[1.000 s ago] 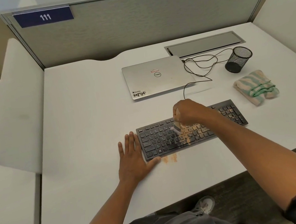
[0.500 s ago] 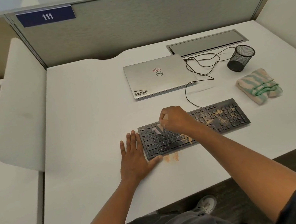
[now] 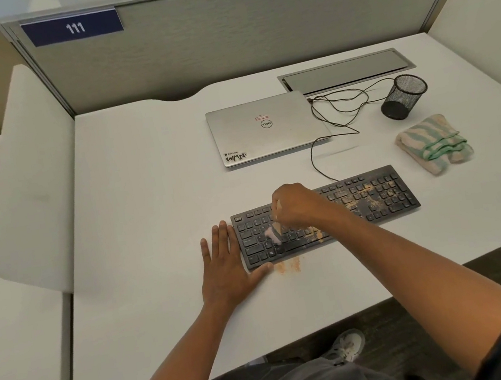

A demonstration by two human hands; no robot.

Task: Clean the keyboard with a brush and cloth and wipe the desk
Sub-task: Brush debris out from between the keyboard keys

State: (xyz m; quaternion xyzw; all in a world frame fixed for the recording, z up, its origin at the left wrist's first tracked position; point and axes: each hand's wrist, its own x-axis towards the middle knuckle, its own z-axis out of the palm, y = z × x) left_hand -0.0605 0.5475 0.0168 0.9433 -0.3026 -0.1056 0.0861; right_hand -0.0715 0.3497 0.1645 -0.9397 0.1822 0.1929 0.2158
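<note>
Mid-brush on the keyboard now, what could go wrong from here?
1. The right hand sweeps the small pale-bristled brush over the black dusty keyboard; orange-tan crumbs already lie on the white desk at its front edge, so more may scatter, perhaps off the desk.
2. Only the flat left hand braces the keyboard's left end; hard strokes might shift it and tug its thin black cable.

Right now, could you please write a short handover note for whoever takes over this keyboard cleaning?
Left hand: flat on the desk, against the keyboard at its left end.
Right hand: grips the brush, bristles on the left-side keys.
Cloth: folded, right of the keyboard, untouched.
Done: little; brushing is under way.
Left: crumbs on the right keys, a patch on the desk in front, the cloth wipe.
</note>
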